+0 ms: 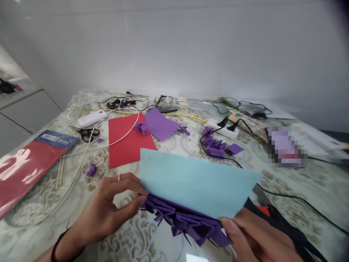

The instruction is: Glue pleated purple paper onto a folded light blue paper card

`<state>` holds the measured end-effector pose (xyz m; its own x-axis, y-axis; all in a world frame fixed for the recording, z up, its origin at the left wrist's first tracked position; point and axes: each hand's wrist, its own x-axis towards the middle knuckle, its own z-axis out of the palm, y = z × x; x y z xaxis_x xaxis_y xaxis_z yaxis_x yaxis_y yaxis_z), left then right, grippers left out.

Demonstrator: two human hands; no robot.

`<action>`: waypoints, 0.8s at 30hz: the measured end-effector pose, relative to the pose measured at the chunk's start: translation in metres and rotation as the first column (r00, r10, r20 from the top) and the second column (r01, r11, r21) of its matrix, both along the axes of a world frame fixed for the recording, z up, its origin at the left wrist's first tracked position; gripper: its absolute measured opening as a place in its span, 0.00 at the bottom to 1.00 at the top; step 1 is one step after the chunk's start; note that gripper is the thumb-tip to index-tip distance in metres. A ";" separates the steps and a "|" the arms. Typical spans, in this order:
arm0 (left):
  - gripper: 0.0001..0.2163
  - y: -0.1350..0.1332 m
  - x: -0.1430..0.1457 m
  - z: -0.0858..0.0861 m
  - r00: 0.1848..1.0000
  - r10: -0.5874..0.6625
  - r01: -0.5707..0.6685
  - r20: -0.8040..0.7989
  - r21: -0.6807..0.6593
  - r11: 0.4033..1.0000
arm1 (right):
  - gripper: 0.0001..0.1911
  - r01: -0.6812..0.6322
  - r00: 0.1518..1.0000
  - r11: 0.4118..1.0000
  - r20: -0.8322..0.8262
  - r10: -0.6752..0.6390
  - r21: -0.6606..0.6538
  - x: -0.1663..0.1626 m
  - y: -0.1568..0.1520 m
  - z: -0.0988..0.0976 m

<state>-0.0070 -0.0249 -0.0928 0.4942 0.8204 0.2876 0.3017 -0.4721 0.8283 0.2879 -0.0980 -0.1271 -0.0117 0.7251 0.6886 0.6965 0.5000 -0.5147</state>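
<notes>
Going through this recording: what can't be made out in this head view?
All in the head view.
Hidden: upper part of the purple folded paper pieces, behind the light blue sheet.
Hidden: much of the black tool, under the right hand; type unclear.
Blurred: the pixelated patch, contents unreadable.
Cut off: the red paper pack, by the left edge; its label is too small to read.

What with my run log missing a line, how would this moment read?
left hand: pinches purple folded stack | right hand: pinches blue sheet against it | beyond: red sheet, scissors
</notes>
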 end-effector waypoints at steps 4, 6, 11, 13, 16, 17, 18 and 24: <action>0.05 0.001 -0.001 0.002 0.991 0.019 -0.025 -0.134 -0.042 0.999 | 0.13 -0.101 0.995 0.995 -0.003 0.101 -0.020 -0.006 0.004 0.009; 0.06 0.001 0.000 0.002 0.982 0.037 -0.046 -0.185 -0.044 0.998 | 0.13 -0.122 0.992 0.992 -0.012 0.122 -0.015 -0.009 0.005 0.011; 0.08 -0.003 0.007 0.000 0.971 0.124 -0.136 -0.206 -0.046 0.990 | 0.11 -0.116 0.991 0.993 -0.075 0.114 -0.023 -0.012 0.005 0.013; 0.10 -0.004 0.008 -0.001 0.971 0.155 -0.169 -0.179 -0.064 0.984 | 0.12 -0.121 0.984 0.991 -0.138 0.111 -0.061 -0.012 0.006 0.011; 0.12 0.000 0.002 -0.001 0.975 0.223 -0.223 -0.017 -0.164 0.961 | 0.13 -0.099 0.971 0.988 -0.227 0.071 -0.115 -0.008 0.006 0.006; 0.12 0.003 -0.002 0.000 0.962 0.264 -0.246 0.066 -0.203 0.948 | 0.14 -0.093 0.963 0.985 -0.267 0.051 -0.148 -0.007 0.006 0.003; 0.13 0.007 -0.006 0.001 0.940 0.309 -0.271 0.142 -0.238 0.933 | 0.16 -0.094 0.947 0.976 -0.321 0.027 -0.195 -0.005 0.006 0.000; 0.24 0.040 -0.034 -0.006 0.928 0.357 -0.324 0.107 -0.244 0.914 | 0.26 -0.269 0.566 0.861 -0.794 -0.221 -0.431 -0.001 0.013 -0.017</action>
<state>-0.0409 0.0152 -0.0983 0.1395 0.9817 0.1294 0.2798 -0.1644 0.9459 0.2871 -0.0849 -0.1440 0.3354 0.9420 -0.0084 -0.1412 0.0415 -0.9891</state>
